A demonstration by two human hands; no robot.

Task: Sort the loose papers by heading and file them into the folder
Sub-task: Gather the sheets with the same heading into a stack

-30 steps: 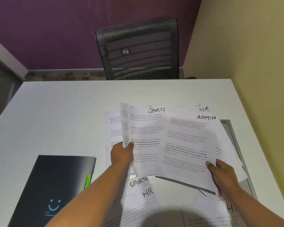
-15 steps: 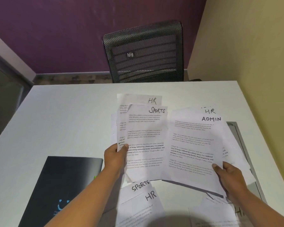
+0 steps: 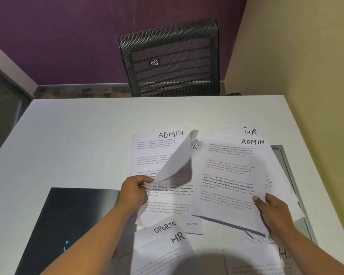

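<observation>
Since the earlier frame, the sheet in the left hand [image 3: 134, 190] has curled over, its blank back bowed upward, and a flat page headed ADMIN [image 3: 155, 147] now lies exposed beneath it on the table [image 3: 87, 135]. That curled sheet [image 3: 175, 161] is thin white paper, pinched at its lower corner between thumb and bent fingers. The right hand [image 3: 274, 211] grips a fanned stack [image 3: 230, 175] of printed pages at the near right corner, thumb on top; its top page reads ADMIN, with an HR page [image 3: 250, 132] peeking out behind. More loose pages headed SPORTS [image 3: 164, 227] and HR [image 3: 167, 253] lie nearest the camera. A dark, smooth-covered folder [image 3: 72, 219] lies closed on the matt white table, left of the left forearm. A black mesh chair [image 3: 171, 60] stands beyond.
</observation>
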